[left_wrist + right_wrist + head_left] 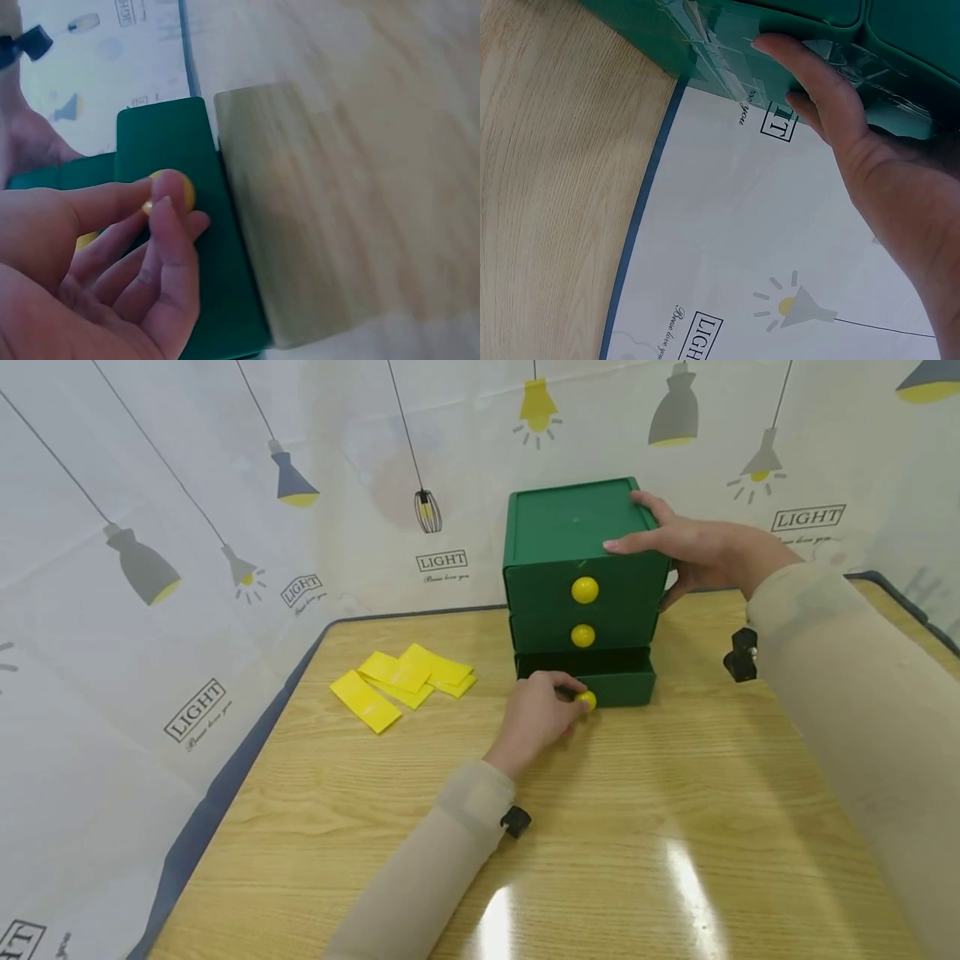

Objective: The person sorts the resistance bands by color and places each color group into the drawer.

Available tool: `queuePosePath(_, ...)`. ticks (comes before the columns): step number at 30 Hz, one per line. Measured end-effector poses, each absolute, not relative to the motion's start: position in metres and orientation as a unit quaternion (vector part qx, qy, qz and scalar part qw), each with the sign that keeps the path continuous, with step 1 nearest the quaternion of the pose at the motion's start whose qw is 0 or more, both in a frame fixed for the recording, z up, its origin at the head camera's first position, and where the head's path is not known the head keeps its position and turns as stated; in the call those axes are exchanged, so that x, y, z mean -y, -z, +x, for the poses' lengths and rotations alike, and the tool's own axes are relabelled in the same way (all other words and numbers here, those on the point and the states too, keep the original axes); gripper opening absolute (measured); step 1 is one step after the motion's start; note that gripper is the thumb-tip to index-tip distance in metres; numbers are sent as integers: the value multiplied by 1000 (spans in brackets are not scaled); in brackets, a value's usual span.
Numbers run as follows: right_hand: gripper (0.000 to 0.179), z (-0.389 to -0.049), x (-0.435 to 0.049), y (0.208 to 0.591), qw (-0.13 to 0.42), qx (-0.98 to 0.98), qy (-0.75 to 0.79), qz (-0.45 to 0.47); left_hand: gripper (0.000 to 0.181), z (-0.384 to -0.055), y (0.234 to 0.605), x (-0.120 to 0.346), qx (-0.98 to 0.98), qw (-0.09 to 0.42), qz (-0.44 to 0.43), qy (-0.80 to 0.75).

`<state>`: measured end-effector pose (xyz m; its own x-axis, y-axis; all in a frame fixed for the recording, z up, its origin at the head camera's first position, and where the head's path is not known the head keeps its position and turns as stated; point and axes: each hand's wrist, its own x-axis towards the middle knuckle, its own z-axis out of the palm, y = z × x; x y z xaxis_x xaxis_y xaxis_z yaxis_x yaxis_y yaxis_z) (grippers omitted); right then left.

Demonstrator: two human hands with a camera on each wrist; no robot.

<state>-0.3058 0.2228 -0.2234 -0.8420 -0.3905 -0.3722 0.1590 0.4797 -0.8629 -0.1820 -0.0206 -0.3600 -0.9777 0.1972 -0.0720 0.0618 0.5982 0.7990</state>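
A green drawer cabinet (573,522) with yellow ball knobs stands at the back of the table. Its bottom drawer (628,688) is pulled partly out, and its dark inside shows in the head view. My left hand (534,717) pinches the bottom drawer's yellow knob (189,193) between thumb and fingers. Across the cabinet's top right corner rests my right hand (701,552), its fingers spread over the top and down the side. In the right wrist view, nearly straight fingers (821,79) lie against the cabinet's side, where clear tape shows.
Several yellow paper packets (367,702) lie overlapping on the wooden table (360,827), left of the cabinet. Behind the table hangs a white curtain (360,485) printed with lamps. Above the drawer in use are two shut drawers with knobs (584,590).
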Motion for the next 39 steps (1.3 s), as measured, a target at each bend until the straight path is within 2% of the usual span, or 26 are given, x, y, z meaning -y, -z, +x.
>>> queuePosePath(10, 107, -306, -224, 223, 269, -818, 503, -78, 15, -156, 355, 25, -891, 103, 84, -435)
queuePosePath(26, 109, -307, -219, 221, 271, -818, 502, -77, 10, -129, 347, 26, -914, 117, 117, -370)
queuePosePath(39, 108, -299, -221, 217, 290, -807, 511, -59, 9, -128, 343, 33, -914, 128, 113, -367)
